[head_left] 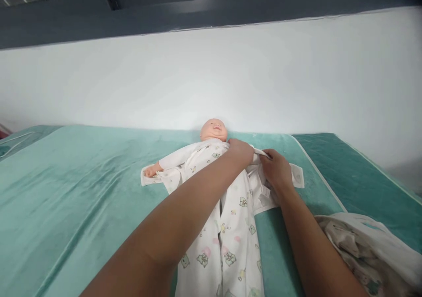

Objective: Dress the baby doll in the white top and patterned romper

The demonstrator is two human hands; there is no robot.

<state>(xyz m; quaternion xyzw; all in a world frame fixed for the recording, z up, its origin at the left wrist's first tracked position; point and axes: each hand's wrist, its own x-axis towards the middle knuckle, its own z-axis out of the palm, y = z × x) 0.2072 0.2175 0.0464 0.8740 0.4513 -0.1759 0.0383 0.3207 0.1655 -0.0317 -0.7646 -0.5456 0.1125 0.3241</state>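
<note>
A baby doll (213, 130) lies on its back with its head toward the wall. It has on a white footed outfit (242, 218) printed with bears. Its arm in a plain white sleeve (178, 156) stretches out on the left, over an opened white garment (171, 177). My left hand (242, 151) is closed at the doll's other shoulder, on white cloth; its fingertips are partly hidden. My right hand (277, 167) pinches a strip of the white garment, stretched between both hands. A small white tag (265, 191) shows below. The doll's other hand is hidden.
A teal sheet (82, 191) covers the bed, with a darker green cover (356, 169) at the right. Bunched white and brown cloth (365, 248) lies beside my right forearm. The white wall (165, 81) rises behind the doll's head.
</note>
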